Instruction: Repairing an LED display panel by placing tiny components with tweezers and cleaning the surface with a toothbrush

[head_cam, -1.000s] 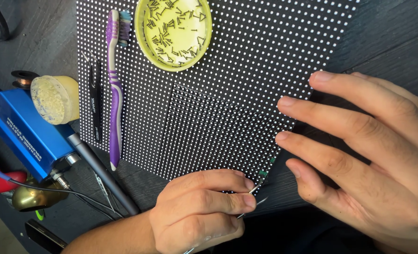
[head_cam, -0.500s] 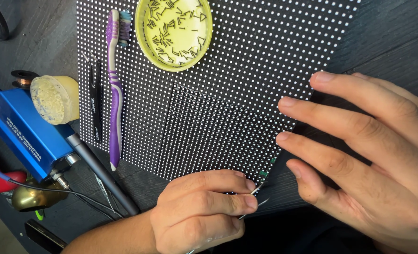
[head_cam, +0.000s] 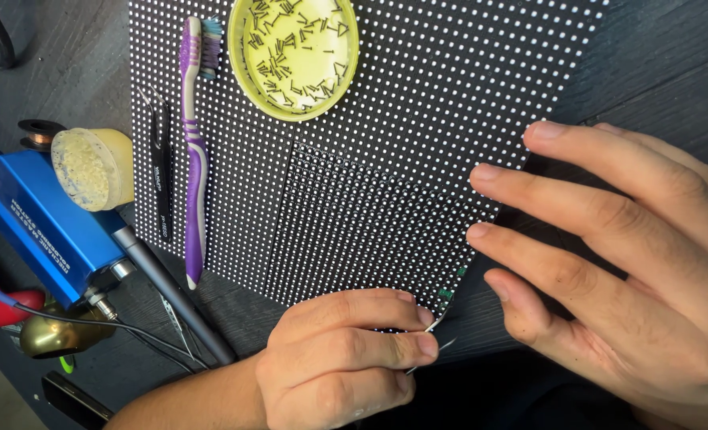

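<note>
Tweezers (head_cam: 437, 338), seemingly at panel (head_cam: 386, 183) corner edge

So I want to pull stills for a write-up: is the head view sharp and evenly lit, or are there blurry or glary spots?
Head view: the dotted black panel, purple toothbrush and yellow lid are crisp; the left hand with its fine metal tool is sharp too; the right hand looks slightly soft; light is soft and even, mild glare on the brass part, bottom edge dark.
</note>
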